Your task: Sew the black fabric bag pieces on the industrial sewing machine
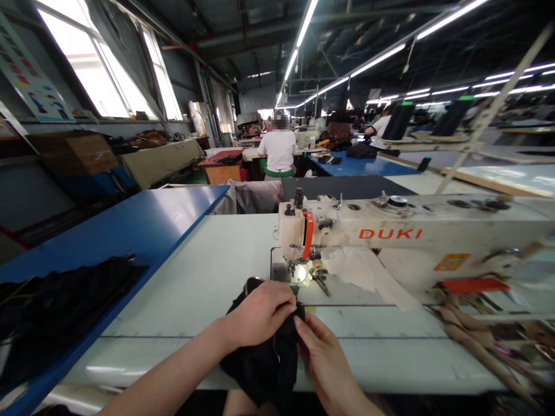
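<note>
A piece of black fabric [260,367] hangs over the front edge of the sewing table, bunched up between my hands. My left hand [264,309] is closed on its upper edge, fingers curled over the cloth. From the right side, my right hand [318,346] pinches the same fabric between thumb and fingers. A thin gold-coloured strip [254,282] shows at the cloth's far left edge. Just beyond my hands is the head of a white sewing machine [295,231], its lamp lighting the needle plate [284,273]. The fabric's edge lies short of the needle.
Dark garments [65,312] lie on a blue table [143,231] at the left. White paper or cloth [368,274] rests under the machine arm. Brown straps and small parts [485,341] sit at the right. A person in a white shirt [280,151] sits farther ahead.
</note>
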`<state>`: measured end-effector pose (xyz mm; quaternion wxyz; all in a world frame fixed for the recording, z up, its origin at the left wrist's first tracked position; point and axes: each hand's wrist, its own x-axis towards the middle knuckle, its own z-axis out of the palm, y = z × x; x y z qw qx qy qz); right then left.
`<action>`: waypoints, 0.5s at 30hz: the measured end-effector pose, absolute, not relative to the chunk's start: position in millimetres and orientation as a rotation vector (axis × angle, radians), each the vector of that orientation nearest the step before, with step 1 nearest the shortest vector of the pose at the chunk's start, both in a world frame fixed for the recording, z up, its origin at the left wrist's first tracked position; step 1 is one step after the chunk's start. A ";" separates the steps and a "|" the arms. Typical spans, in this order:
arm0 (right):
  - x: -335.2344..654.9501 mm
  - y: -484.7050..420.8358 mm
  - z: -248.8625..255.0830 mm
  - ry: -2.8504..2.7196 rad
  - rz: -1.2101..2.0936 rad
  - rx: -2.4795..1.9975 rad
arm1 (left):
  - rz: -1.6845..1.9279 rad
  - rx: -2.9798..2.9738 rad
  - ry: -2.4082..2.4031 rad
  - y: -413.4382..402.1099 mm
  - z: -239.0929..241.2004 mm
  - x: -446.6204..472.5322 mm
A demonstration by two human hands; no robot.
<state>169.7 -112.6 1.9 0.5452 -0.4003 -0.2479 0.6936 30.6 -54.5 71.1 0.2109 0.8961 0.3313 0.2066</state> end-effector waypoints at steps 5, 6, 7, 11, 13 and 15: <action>163.5 -107.2 1.4 -0.542 1.547 -0.987 | 0.610 2.404 1.084 -52.9 66.5 33.2; 161.7 -106.3 2.6 -0.514 1.538 -0.985 | 0.606 2.402 1.138 -53.4 66.1 33.7; 159.9 -105.5 3.9 -0.486 1.535 -0.981 | 0.584 2.402 1.184 -54.0 65.8 33.9; 154.6 -101.4 7.7 -0.412 1.534 -0.984 | 0.430 2.362 1.360 -54.3 63.3 31.9; 153.4 -98.9 7.7 -0.408 1.515 -1.012 | 0.402 2.340 1.398 -51.5 61.7 30.1; 153.0 -96.1 7.2 -0.423 1.491 -1.049 | 0.395 2.328 1.363 -46.7 60.6 28.4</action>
